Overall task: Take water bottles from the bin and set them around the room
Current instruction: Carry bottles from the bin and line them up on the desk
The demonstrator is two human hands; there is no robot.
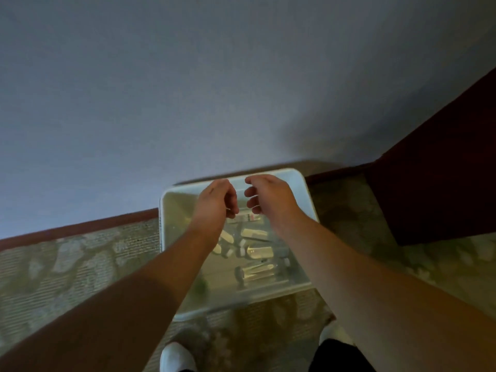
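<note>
A translucent white bin (298, 181) sits on the carpet against the wall. Several clear water bottles (259, 251) lie on their sides in it, blurred. My left hand (214, 200) and my right hand (271, 196) hover side by side above the bin's far half, fingers curled and apart. Neither hand holds anything. My forearms hide part of the bin's left and right sides.
A plain grey wall (188, 89) with a dark red baseboard (80, 229) runs behind the bin. A dark red piece of furniture or door (442, 183) stands at the right. Patterned carpet (67, 264) surrounds the bin. My white-socked feet (175, 357) stand just before it.
</note>
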